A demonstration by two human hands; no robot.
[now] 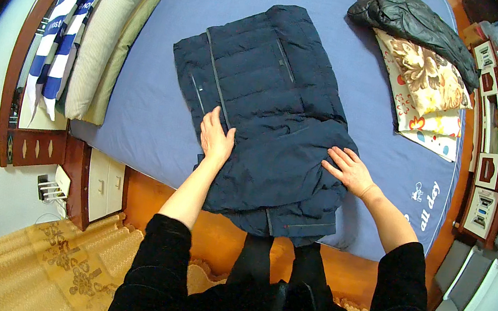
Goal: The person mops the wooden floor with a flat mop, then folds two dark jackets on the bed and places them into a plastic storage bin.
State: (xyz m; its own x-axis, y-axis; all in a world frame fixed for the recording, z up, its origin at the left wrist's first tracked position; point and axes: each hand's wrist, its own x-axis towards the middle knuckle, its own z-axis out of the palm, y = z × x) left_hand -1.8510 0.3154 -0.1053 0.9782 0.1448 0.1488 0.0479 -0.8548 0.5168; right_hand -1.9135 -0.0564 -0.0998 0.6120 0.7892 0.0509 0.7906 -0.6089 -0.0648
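Note:
A dark navy padded jacket lies on the blue bed sheet before me, its lower end reaching over the bed's near edge. Zipped pockets and a long grey zip line show on its upper part. My left hand rests flat on the jacket's left side, beside the zip line, fingers pointing away from me. On the right, my right hand lies on the folded part near the jacket's edge, with fingers spread. Neither hand grips the cloth.
Striped pillows and a blue-and-white striped cloth lean by the headboard at left. A black puffer garment lies on folded floral fabric at the far right. A white router is near the wall.

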